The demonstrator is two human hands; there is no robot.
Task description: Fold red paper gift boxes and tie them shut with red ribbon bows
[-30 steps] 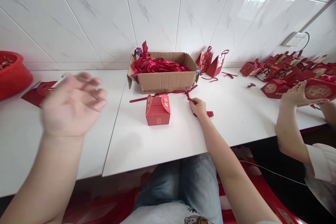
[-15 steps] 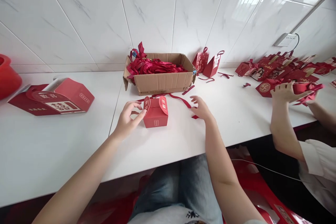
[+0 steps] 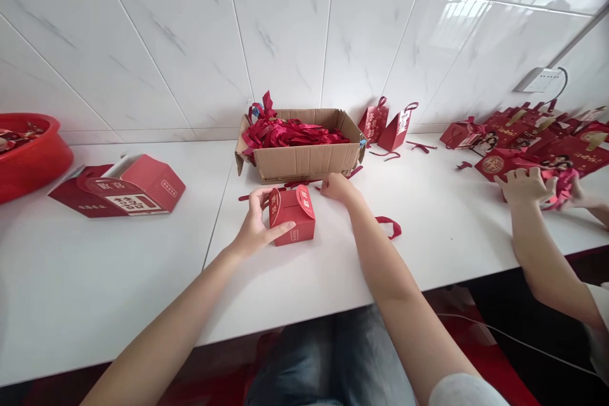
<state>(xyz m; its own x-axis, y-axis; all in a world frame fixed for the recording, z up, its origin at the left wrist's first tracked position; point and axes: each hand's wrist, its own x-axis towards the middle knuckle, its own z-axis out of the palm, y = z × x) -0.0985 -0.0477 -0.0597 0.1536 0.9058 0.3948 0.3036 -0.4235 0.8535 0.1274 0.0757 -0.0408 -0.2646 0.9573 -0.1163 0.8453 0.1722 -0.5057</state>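
Note:
A small red gift box [image 3: 297, 228] with curved lid flaps stands on the white table. My left hand [image 3: 259, 225] grips its left side, thumb across the front and fingers behind the left corner. My right hand [image 3: 339, 188] is closed beyond the box's right side, its fingertips pinching a red ribbon [image 3: 316, 184] near the cardboard box. Part of that ribbon is hidden behind the gift box. A loop of red ribbon [image 3: 392, 227] lies on the table to the right of my right forearm.
A cardboard box [image 3: 309, 162] of red ribbons stands by the wall. A larger red box [image 3: 143, 187] and a red tub [image 3: 38, 168] are left. Two red boxes stand right of the cardboard. Another person's hands [image 3: 526, 189] handle ribbon at far right, near several boxes.
My left hand has closed on the small box, which now sits slightly turned. My right hand has moved left and closed on ribbon behind the box. The view has shifted left.

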